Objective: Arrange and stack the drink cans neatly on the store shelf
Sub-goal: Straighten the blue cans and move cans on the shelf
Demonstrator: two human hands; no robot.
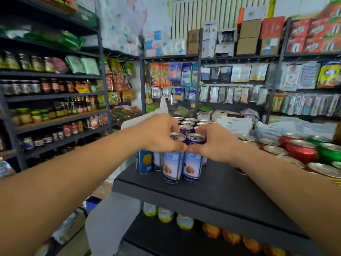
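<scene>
Several tall white-and-blue fruit drink cans (173, 166) stand in rows on the black top shelf (217, 183), with a second layer of purple cans (195, 138) stacked on them. My left hand (156, 133) wraps the left side of the upper cans. My right hand (214, 143) wraps their right side. The thumbs of both hands meet at the front, just under the two front upper cans. Fingers hide most of the upper cans' sides.
Red cans (300, 150), green cans (330, 152) and gold-topped cans (275, 149) crowd the shelf to the right. Bottles (166, 214) stand on the shelf below. Stocked dark racks (55, 97) line the left and back walls. A white panel (108, 218) leans at the shelf's left.
</scene>
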